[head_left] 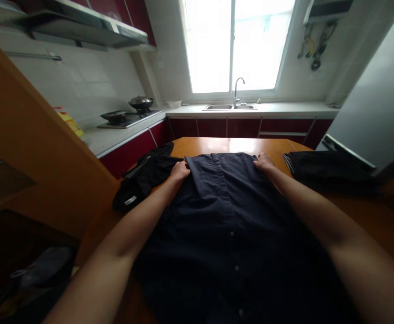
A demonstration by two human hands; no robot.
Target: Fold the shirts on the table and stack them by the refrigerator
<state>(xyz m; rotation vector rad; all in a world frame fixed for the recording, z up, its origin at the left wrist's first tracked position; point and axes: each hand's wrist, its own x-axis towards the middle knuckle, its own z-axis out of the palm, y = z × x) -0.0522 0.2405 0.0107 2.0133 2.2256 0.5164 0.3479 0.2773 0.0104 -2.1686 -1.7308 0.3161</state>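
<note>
A dark navy button-up shirt (213, 202) lies spread over the wooden table (200, 144), its button placket running down the middle and several pale buttons showing toward me. My left hand (181, 171) is closed on the shirt's far left corner. At the far right corner, my right hand (263, 162) grips the same edge, fingers curled round the cloth. Both arms are stretched forward, one along each side of the shirt. The near end of the shirt runs out of the picture in shadow.
A black garment with a white label (129, 200) lies crumpled on the left of the table. Folded dark cloth (325, 166) rests at the right. Beyond stand a counter with a sink (230, 107), a stove with a lidded wok (141, 102), and a fridge (369, 90).
</note>
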